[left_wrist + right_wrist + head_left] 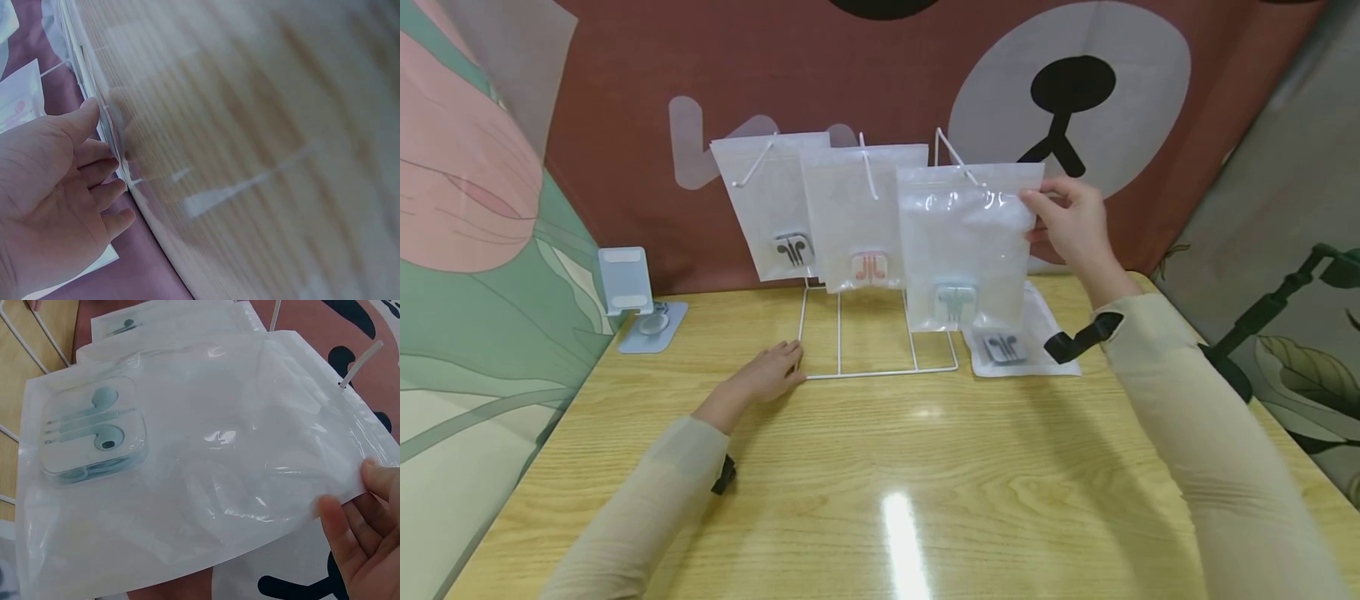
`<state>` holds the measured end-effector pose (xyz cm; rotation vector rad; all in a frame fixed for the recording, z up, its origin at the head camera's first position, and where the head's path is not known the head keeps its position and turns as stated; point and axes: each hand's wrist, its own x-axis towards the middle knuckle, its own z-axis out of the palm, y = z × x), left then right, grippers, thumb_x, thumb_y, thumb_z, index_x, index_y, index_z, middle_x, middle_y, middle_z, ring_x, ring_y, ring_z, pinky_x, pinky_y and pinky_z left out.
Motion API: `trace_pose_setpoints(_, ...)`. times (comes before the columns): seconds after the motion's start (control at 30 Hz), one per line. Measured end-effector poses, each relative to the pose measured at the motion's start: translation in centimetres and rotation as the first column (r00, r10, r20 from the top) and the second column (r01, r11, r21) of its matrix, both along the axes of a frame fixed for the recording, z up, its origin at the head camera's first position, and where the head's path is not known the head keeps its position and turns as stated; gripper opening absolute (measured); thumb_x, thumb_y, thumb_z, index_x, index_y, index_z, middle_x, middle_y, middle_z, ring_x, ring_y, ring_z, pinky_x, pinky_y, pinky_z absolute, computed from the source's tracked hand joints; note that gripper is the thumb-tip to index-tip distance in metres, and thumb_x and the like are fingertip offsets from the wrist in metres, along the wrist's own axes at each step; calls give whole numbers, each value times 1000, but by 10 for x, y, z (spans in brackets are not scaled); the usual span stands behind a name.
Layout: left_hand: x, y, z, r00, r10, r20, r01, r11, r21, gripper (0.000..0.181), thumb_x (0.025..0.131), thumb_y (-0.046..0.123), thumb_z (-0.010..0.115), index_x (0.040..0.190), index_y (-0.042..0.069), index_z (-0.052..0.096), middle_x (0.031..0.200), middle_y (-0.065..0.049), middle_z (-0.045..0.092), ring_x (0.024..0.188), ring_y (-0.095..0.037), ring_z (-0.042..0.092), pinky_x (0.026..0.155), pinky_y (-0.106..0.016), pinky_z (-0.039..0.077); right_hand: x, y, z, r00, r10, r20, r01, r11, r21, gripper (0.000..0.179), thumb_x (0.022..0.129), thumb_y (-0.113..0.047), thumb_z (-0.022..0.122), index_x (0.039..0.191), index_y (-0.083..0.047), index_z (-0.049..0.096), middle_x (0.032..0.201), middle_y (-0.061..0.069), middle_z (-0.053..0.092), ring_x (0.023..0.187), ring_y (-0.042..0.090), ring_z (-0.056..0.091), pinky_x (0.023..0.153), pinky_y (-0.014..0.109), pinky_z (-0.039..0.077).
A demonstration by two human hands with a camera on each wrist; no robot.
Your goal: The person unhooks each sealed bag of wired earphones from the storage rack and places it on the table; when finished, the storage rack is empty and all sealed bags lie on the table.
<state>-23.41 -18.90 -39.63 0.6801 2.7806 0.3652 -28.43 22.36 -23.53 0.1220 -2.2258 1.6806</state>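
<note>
Right hand (1075, 223) fingers (340, 534) pinch the pouch (966, 242) top corner — light, limp, slippery film; left hand (767, 375) fingers relaxed against the rack (880, 371).

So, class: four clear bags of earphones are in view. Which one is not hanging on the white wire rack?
The bag with dark earphones, lying flat on the table right of the rack. The other three hang from hooks.

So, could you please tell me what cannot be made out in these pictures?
- Head view: earphones in the bag lying flat on the table are too small to detail.
- Left wrist view: the wire rack and table are blurred; the left hand covers part of the rack.
- Right wrist view: the right hand is cut off by the edge.
</note>
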Motion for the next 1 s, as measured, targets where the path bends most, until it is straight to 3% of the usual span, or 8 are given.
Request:
trace_pose_setpoints(0.27,-1,0,0,1000,1,5,-1,1000,5,56,99,22,44,139,-13,24,145,-28,19,133,-44,14,106,-56,13,22,9,3,1000,-9,4,9,1000,-2,23,84,-27,67,100,-11,68,86,5,61,54,12,61,50,21,53)
trace_pose_setpoints(0.53,-1,1,0,1000,9,12,-9,1000,5,57,99,22,44,139,-12,24,145,-27,19,133,-43,14,106,-56,12,41,12,7,993,37,-108,-33,999,44,20,86,-21,65,99,-6,69,87,5,60,60,11,61,53,22,53)
trace_pose_setpoints(0.77,-1,0,-1,1000,9,5,-9,1000,-5,56,99,21,44,139,-13,25,145,-28,19,132,-44,15,106,-55,13,56,17,7,992,51,-113,-52,999,-4,14,85,-17,67,94,-7,70,82,5,58,61,11,60,52,22,54)
trace_pose_setpoints(1.0,-1,0,0,1000,4,4,-4,1000,3,55,99,20,44,139,-13,25,145,-28,20,132,-44,16,106,-56,14,70,30,-3,991,35,-131,-25,996,82,17,86,-19,66,96,-5,69,81,5,60,57,10,60,52,21,53)
